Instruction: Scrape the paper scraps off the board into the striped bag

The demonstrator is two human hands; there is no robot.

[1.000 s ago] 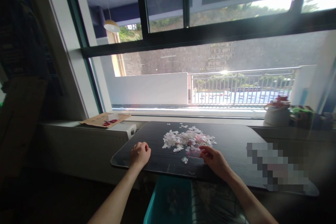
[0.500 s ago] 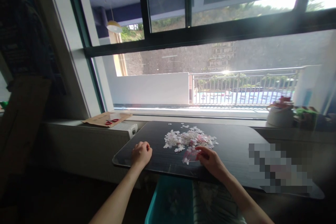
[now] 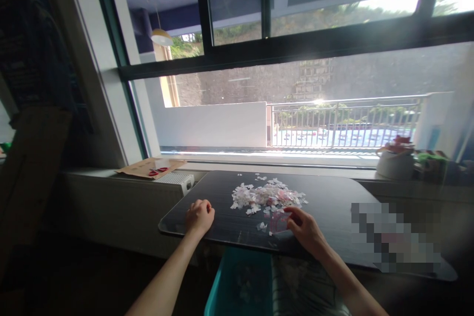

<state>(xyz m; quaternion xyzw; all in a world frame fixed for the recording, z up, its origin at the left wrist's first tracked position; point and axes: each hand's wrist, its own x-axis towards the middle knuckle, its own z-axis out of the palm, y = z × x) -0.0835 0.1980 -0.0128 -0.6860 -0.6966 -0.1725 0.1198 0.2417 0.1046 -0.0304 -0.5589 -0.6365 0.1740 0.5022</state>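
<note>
My left hand rests closed as a fist on the dark table, left of a heap of small white and pinkish pieces that look like paper or plastic scraps. No object shows in that fist, though its inside is hidden. Between thumb and fingers, my right hand pinches a clear, pink-tinted plastic sheet at its right edge. The sheet is held just in front of the heap, low over the tabletop. A few loose white scraps lie beside its left edge.
Below the table's front edge stands a teal bin with pale scraps inside. Red-handled scissors lie on brown cardboard on the sill, near a white radiator. A white pot stands at the right. A blurred patch covers the table's right end.
My right hand has moved slightly right with the pink-tinted sheet, which now sits flatter and farther from the loose scraps. My left hand has stayed still.
</note>
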